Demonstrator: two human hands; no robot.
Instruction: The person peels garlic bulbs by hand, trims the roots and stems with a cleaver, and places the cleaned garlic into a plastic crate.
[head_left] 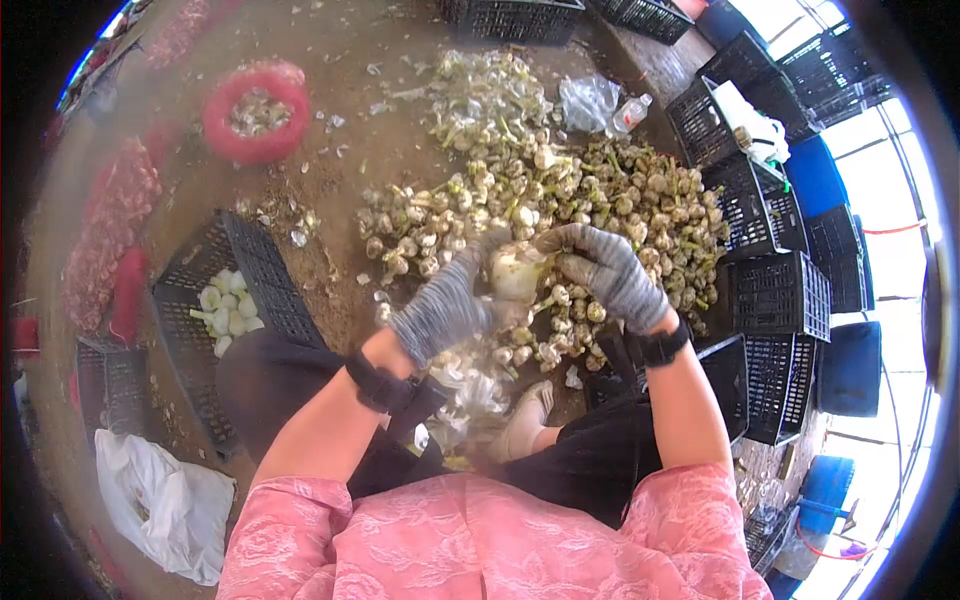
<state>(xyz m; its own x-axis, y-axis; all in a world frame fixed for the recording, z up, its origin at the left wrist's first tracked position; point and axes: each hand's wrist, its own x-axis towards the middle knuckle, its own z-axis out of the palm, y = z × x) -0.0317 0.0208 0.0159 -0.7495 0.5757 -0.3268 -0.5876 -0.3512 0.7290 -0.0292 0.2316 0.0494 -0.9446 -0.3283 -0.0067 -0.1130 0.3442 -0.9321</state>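
Note:
A large pale garlic bulb (pixel 516 272) is held up between my two gloved hands, over a wide heap of garlic. My left hand (pixel 445 305), in a grey striped glove, closes on its left side; motion blurs this hand a little. From the right, my right hand (pixel 608 272) grips the bulb near its stem side with bent fingers. Behind and below lies the heap of unpeeled garlic bulbs (pixel 650 195), many with short stems. Loose papery skins (pixel 465 390) lie between my legs.
A black crate (pixel 285 285) at left holds several peeled white bulbs (pixel 235 310). Red mesh sacks (pixel 125 215) and a rolled-down red net bag (pixel 258 145) lie farther left. Stacked black crates (pixel 780 295) and blue bins (pixel 850 370) line the right. A plastic bottle (pixel 631 113) lies beyond the heap.

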